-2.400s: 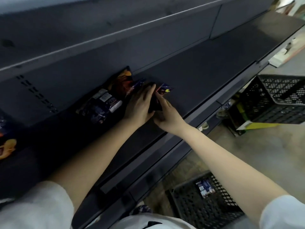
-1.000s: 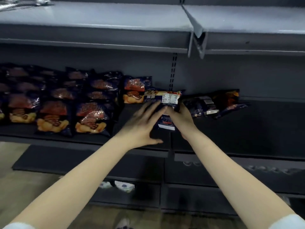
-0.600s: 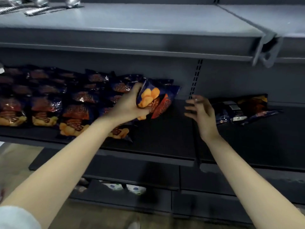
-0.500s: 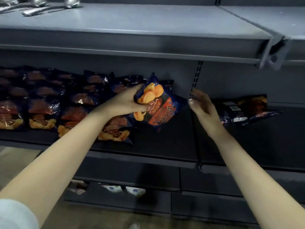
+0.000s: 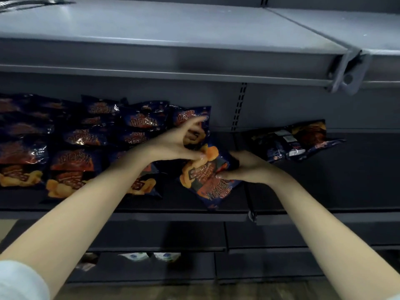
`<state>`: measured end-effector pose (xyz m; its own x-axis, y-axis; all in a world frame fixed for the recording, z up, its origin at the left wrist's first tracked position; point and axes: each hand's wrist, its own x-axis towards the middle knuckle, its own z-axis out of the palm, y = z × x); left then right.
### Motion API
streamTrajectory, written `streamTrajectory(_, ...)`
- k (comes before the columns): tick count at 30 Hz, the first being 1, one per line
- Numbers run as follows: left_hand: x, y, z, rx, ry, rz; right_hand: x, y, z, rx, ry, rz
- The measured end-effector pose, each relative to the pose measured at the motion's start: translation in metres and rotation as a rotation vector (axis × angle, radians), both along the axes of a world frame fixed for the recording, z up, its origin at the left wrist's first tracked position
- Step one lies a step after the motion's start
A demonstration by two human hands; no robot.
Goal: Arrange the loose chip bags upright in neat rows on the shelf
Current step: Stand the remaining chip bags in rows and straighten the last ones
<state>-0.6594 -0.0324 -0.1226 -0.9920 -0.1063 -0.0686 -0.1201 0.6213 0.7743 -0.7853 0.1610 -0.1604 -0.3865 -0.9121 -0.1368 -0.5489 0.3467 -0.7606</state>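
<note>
A dark blue and orange chip bag [image 5: 207, 180] sits tilted, upside down, at the right end of the rows on the dark shelf [image 5: 324, 191]. My left hand [image 5: 177, 144] pinches its upper edge with thumb and fingers. My right hand [image 5: 244, 169] grips its right side. Rows of upright matching bags [image 5: 75, 152] fill the shelf to the left. A small pile of loose bags [image 5: 296, 141] lies flat against the back wall to the right.
A grey upper shelf [image 5: 173, 40] overhangs closely above the bags, with a bracket [image 5: 348, 76] at the right. A slotted upright [image 5: 238, 107] runs down the back wall. Lower shelves hold white packets [image 5: 149, 256].
The bag has come down from mid-air to the shelf beside the rows. My right hand, empty before, has taken hold of its right side.
</note>
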Motion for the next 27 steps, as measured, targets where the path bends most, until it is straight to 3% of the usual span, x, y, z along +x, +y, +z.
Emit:
streamTrajectory(3,-0.006,0.007,0.012,-0.189,0.101,-0.035,0.002,-0.007,0.022,0.073,0.202,0.079)
streamTrajectory(6,-0.014,0.020,0.020,-0.511,-0.152,-0.150,0.008,-0.018,0.043,0.142,0.365,0.186)
streamTrajectory(8,-0.018,0.023,0.020,-0.583,-0.261,-0.131,0.008,-0.022,0.050,0.092,0.462,0.153)
streamTrajectory(11,-0.018,0.012,0.010,-0.356,-0.206,-0.066,0.004,-0.022,0.052,-0.202,0.465,-0.018)
streamTrajectory(16,-0.009,0.000,-0.023,0.041,-0.057,0.129,-0.018,-0.017,0.031,-0.609,0.066,-0.526)
streamTrajectory(19,-0.008,0.005,-0.034,0.251,0.090,0.305,-0.024,-0.011,0.011,-0.517,-0.175,-0.673)
streamTrajectory(22,-0.011,0.014,-0.044,0.425,0.184,0.402,-0.008,-0.012,-0.008,-0.391,-0.528,-0.461)
streamTrajectory(24,-0.013,0.021,-0.050,0.453,0.235,0.442,0.000,-0.020,-0.022,-0.394,-0.578,-0.394)
streamTrajectory(27,-0.012,0.027,-0.063,0.419,0.283,0.511,-0.006,-0.034,-0.038,-0.421,-0.509,-0.520)
